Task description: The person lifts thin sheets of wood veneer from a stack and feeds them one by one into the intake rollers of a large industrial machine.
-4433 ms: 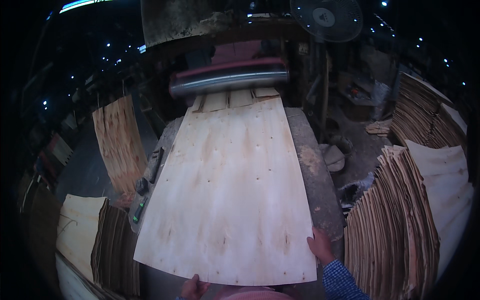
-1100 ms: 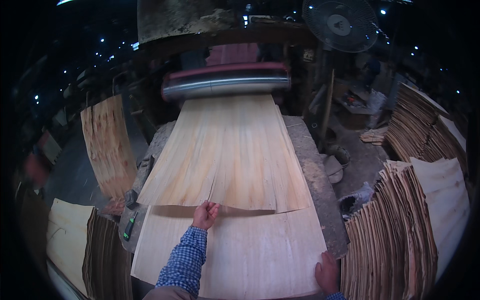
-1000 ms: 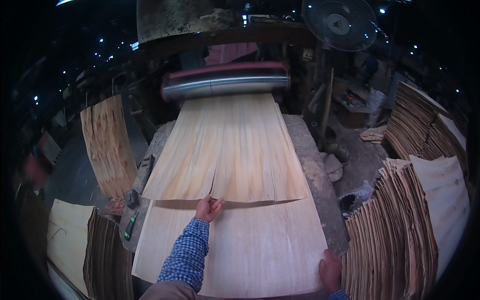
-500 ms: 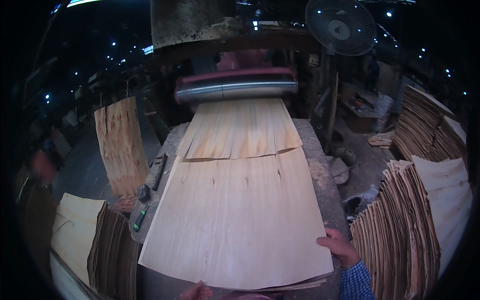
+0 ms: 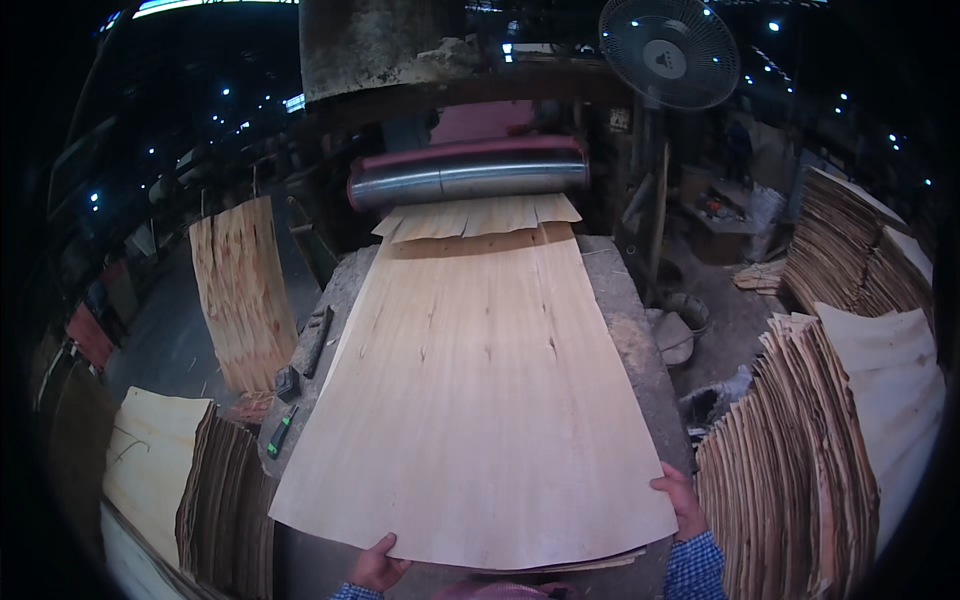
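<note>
Since the earlier views, the upper veneer sheet point(image 5: 465, 219) has advanced into the roller point(image 5: 470, 178), leaving only its split trailing end exposed. The left hand point(image 5: 378, 568), formerly at that end, now holds the near edge of the lower sheet point(image 5: 470, 420), which lies more fully uncovered.

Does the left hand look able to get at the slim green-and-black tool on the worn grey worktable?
Probably yes: the tool lies uncovered left of the broad pale wood sheet; the left hand is at its near edge, with only the sheet's corner between.
</note>
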`<state>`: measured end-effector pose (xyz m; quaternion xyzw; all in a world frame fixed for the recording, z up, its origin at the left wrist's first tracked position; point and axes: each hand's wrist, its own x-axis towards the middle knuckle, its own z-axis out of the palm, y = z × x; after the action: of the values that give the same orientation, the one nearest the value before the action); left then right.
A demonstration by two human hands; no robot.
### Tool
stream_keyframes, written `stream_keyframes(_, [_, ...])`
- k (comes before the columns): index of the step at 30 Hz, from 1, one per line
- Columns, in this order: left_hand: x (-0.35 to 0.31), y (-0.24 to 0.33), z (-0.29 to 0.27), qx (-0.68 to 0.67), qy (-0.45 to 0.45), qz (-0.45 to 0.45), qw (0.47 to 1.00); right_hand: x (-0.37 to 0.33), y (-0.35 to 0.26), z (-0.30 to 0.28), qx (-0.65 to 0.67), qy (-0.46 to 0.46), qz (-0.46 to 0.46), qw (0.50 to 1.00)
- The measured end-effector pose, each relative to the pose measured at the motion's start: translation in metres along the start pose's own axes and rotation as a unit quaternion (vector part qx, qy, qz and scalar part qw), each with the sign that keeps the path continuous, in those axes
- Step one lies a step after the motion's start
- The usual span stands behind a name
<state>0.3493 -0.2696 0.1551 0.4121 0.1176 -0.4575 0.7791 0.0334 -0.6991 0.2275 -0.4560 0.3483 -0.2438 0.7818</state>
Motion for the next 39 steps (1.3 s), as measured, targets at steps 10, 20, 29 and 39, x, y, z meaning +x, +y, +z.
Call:
stream_keyframes(10, [-0.012, -0.005, 0.027, -0.059, -0.029, 0.060, 0.996, -0.007, -0.082, 0.049, 0.014, -0.029, -0.101, 0.994])
stream_keyframes(20, [0.079, 0.092, 0.121, -0.176, -0.076, 0.097, 0.977, 0.079, 0.041, 0.013, 0.028, 0.106, -0.166, 0.980])
stream_keyframes(29, [0.254, 0.109, 0.161, -0.129, -0.031, 0.114, 0.985, 0.010, 0.072, 0.042, -0.624, 0.179, -0.232, 0.724])
stream_keyframes(39, [0.333, 0.106, 0.182, -0.021, -0.022, 0.019, 0.999, -0.015, 0.054, 0.039, -0.570, 0.226, -0.134, 0.778])
